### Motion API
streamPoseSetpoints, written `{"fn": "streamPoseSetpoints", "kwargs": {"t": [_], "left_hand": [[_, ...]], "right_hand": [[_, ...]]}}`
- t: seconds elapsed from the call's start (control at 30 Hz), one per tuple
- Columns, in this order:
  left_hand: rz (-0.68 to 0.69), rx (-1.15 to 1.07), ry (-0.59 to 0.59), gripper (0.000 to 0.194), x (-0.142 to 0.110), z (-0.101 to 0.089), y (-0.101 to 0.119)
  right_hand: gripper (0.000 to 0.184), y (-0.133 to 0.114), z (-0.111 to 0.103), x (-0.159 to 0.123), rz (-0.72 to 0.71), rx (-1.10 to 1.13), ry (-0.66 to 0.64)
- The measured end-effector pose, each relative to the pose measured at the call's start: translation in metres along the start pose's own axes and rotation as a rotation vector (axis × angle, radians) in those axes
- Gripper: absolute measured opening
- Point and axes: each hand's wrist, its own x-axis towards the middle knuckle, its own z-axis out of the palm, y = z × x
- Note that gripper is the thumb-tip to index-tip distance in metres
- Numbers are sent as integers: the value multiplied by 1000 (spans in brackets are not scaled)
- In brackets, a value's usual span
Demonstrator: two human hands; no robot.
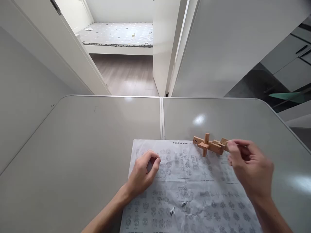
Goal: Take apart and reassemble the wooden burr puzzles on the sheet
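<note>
A wooden interlocking puzzle (209, 145) made of crossed sticks is held just above the far right corner of a printed paper sheet (189, 191). My right hand (250, 168) pinches its right end between thumb and fingers. My left hand (143, 173) rests on the left part of the sheet with its fingers curled loosely under; nothing shows inside them. The sheet is covered with small diagrams and is creased near its middle.
The sheet lies on a grey folding table (85, 145) with a seam (161, 116) down its middle. Beyond the table's far edge are white walls, a doorway and a mattress (119, 34) on the floor. Dark cabinets (286, 61) stand at the right.
</note>
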Motion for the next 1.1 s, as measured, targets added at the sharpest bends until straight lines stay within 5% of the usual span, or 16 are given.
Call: {"fn": "streamPoseSetpoints", "kwargs": {"t": [0.07,0.27,0.4,0.7,0.93,0.97,1.1], "left_hand": [[1,3,-2,21,0,0,1],[17,21,9,22,-1,1,0],[22,28,14,23,-2,3,-2],[70,57,25,22,-4,4,-5],[184,54,-85,13,-12,-3,4],[201,47,-122,20,-14,-5,6],[266,-66,-279,98,-21,-13,15]], "right_hand": [[38,11,-9,9,-15,-138,59],[47,52,-13,24,97,-403,-162],[56,67,-4,25,60,-252,-215],[51,22,-24,-6,-47,-93,65],[33,-22,-18,-56,-291,231,-308],[30,-29,-14,-65,-305,287,-365],[29,-51,3,-93,-243,481,-628]]}}
